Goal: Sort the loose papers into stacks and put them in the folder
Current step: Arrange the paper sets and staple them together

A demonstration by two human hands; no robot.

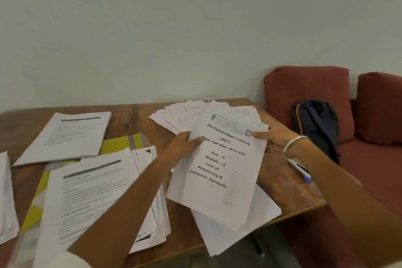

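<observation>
Near-left white printed stacks [91, 198] are lying over the yellow plastic folder [118, 144], awaiting filing. Left hand [185, 146] and right hand [275, 137] are each pinching an edge of the white "Pre Examination Training" booklet [219, 172], holding it above the brown wooden table [282, 183], probably for reading its title.

Both bare forearms reach forward over the table. The left hand [185, 143] pinches a booklet's [219, 165] left edge, thumb on top. The right hand [274, 137], a bangle at its wrist, grips the opposite edge, fingers apparently curled beneath.
</observation>
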